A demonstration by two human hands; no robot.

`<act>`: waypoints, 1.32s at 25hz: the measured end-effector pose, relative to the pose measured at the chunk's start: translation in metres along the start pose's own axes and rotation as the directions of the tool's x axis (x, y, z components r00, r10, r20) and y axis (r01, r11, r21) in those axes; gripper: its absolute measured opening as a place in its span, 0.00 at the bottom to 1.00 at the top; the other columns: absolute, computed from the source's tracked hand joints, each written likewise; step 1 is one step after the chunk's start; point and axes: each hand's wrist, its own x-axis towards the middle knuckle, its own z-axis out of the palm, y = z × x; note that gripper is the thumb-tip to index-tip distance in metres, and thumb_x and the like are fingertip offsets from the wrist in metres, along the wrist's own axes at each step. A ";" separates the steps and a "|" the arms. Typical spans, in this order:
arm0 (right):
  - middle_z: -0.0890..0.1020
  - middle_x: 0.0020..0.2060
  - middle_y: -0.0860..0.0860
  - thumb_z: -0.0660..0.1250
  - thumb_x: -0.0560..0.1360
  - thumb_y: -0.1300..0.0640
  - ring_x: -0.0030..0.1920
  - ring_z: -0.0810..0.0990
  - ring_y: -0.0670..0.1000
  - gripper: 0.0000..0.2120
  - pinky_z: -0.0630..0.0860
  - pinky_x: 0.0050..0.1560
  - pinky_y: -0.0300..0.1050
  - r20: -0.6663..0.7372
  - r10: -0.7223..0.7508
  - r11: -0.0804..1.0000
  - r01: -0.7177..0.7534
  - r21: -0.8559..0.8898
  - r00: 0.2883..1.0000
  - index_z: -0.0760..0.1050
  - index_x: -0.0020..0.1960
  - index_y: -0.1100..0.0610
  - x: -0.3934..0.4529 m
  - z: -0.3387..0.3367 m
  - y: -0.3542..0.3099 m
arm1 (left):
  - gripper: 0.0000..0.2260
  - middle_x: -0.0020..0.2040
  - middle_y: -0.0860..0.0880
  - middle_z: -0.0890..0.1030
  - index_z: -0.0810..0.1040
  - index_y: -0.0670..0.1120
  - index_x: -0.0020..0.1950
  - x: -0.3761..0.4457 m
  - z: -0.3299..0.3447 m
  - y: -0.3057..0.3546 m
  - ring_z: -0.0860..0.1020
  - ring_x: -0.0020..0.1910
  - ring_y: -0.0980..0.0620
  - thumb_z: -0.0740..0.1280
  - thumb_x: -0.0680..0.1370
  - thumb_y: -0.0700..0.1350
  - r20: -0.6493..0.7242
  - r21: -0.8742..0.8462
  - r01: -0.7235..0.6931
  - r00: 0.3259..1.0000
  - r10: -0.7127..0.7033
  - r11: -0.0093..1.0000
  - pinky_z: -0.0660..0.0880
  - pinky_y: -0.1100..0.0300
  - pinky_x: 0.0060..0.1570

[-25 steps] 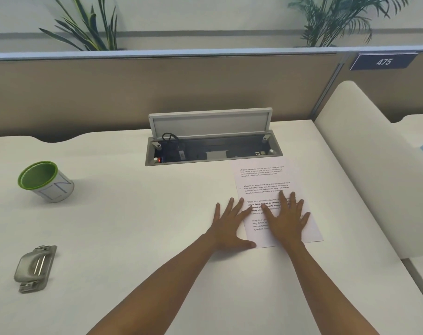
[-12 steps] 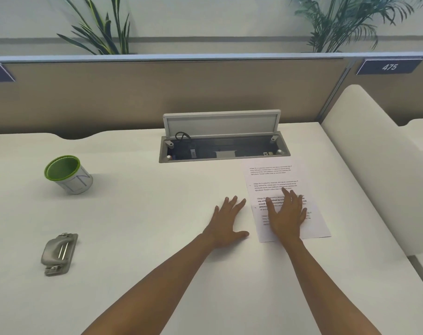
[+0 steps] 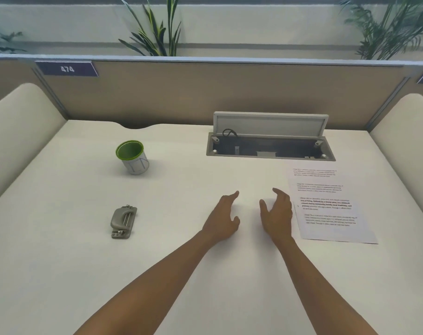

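Paper seems to be the work in hand: a printed sheet [image 3: 331, 209] lies flat on the counter [image 3: 181, 262], just in front of the right end of the open cable hatch [image 3: 270, 151], its far edge close to the hatch rim. Both hands hang in front of the hatch with nothing in them. The left hand [image 3: 223, 218] is before its left end, fingers loosely bent and thumb apart. The right hand [image 3: 278, 213] is before its middle, turned on edge with fingers half curled, so each grip is slack, open and empty. The right hand's outer side is just beside the sheet's left border; whether it touches cannot be told. A hole punch [image 3: 123, 222] sits well to the front-left of the hatch, and a green-rimmed cup [image 3: 132, 157] stands to its left. Getting hold of the sheet looks like the step, and a thin page lying flat on a smooth top gives little to pinch. It would probably go best if the right fingertips pressed lightly on the near left corner and drew it toward the person. The thumb could then slip under the raised edge while the left hand steadies the other side. The pull should run away from the hatch, since a push could slide the page into the opening, and a gentle pinch will spare it a crease.
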 end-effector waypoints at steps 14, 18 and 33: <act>0.68 0.70 0.52 0.65 0.79 0.55 0.70 0.68 0.54 0.26 0.66 0.69 0.49 0.251 -0.179 0.984 0.180 0.020 0.951 0.63 0.74 0.58 -0.082 0.092 -0.093 | 0.27 0.71 0.50 0.71 0.67 0.47 0.76 -0.072 -0.106 -0.104 0.69 0.71 0.54 0.67 0.77 0.38 -0.285 -0.110 0.076 0.953 -0.104 0.991 0.61 0.69 0.64; 0.65 0.72 0.52 0.66 0.79 0.52 0.70 0.70 0.54 0.28 0.66 0.66 0.46 0.316 -0.208 0.974 0.226 -0.020 0.926 0.62 0.75 0.58 -0.095 0.115 -0.107 | 0.17 0.61 0.51 0.79 0.77 0.47 0.63 -0.090 -0.127 -0.118 0.77 0.61 0.49 0.68 0.74 0.38 -0.631 -0.094 0.192 0.747 -0.208 0.977 0.72 0.58 0.59; 0.35 0.80 0.50 0.55 0.76 0.30 0.80 0.33 0.55 0.44 0.33 0.77 0.56 0.618 -0.162 0.866 0.410 -0.285 0.770 0.40 0.81 0.51 -0.109 0.171 -0.099 | 0.17 0.46 0.47 0.80 0.76 0.43 0.55 -0.109 -0.171 -0.161 0.81 0.45 0.43 0.74 0.73 0.50 -0.542 -0.383 0.484 0.572 -0.615 0.787 0.79 0.52 0.42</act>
